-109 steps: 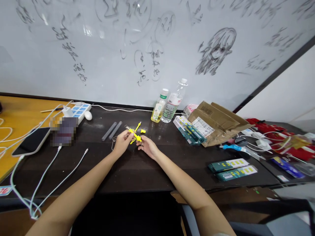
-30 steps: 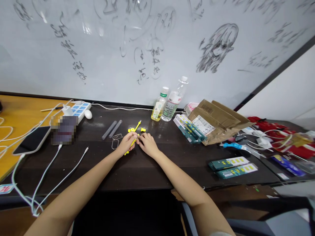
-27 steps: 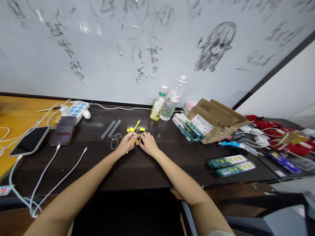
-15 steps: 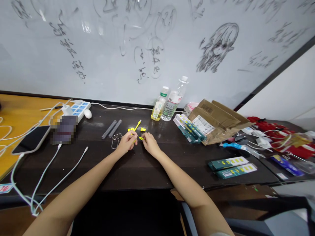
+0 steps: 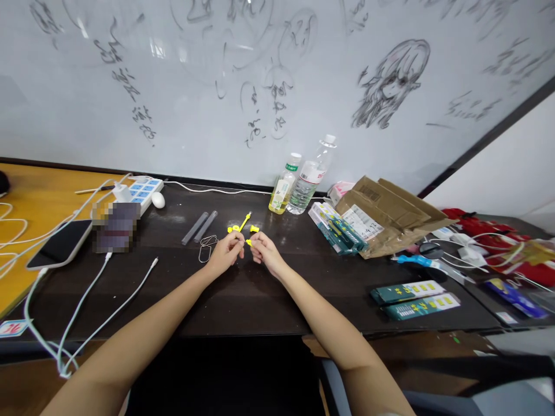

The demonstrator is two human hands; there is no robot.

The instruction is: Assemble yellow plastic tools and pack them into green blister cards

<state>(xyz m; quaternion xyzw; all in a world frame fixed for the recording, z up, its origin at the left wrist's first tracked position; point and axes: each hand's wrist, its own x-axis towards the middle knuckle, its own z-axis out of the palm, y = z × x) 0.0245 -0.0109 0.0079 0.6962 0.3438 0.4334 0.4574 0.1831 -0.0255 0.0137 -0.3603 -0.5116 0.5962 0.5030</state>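
Note:
My left hand (image 5: 228,252) is closed with its fingertips pinched together above the dark table; whatever it holds, if anything, is too small or hidden. Just to its right, my right hand (image 5: 266,253) pinches a small yellow plastic piece (image 5: 248,242) at its fingertips. Beyond the hands lie a thin yellow rod (image 5: 245,221) with a pale tip and a short yellow block (image 5: 254,229). A flat yellow part (image 5: 234,229) rests by the left fingers. Bent wire loops (image 5: 207,249) and two clear tubes (image 5: 200,227) are left of the left hand.
Two bottles (image 5: 285,188) stand against the whiteboard (image 5: 195,115). To the right are a torn cardboard box (image 5: 385,214), green-and-white boxes (image 5: 416,297) and a blue-handled tool (image 5: 418,263). Phones (image 5: 60,245), cables and a power strip (image 5: 145,190) occupy the left side.
My hands have stayed close together, and the left fingers have turned slightly, with less yellow showing at them. The whole view has shifted a little.

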